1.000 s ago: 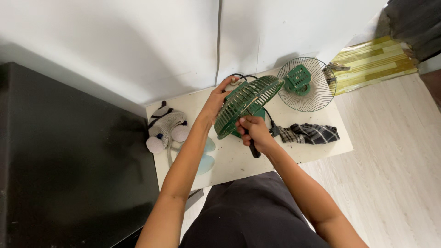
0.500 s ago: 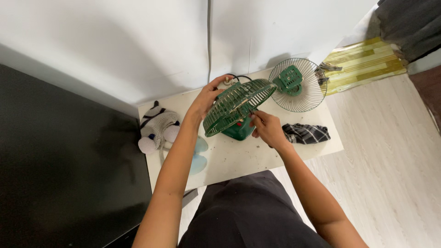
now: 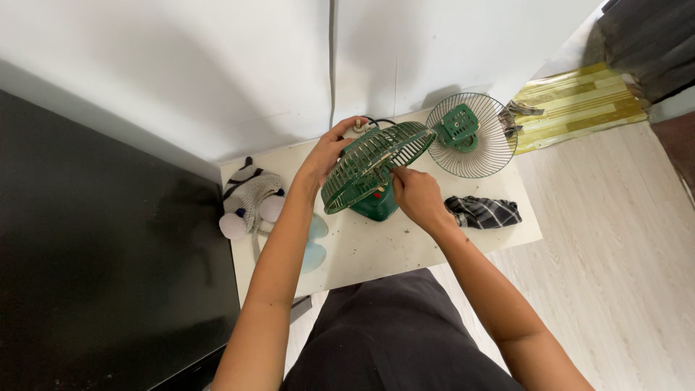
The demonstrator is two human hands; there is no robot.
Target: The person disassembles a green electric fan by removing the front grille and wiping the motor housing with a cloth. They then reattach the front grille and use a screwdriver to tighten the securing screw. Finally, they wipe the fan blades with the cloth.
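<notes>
Left hand (image 3: 326, 156) steadies the green fan grille (image 3: 376, 168) at its rim, fingers clamped; right hand (image 3: 414, 194) pinches its edge; best kept level over the fan body (image 3: 374, 205) on the counter (image 3: 376, 246).

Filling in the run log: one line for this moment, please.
left hand: on fan grille rim | right hand: at grille front | loose wire guard: on table
</notes>
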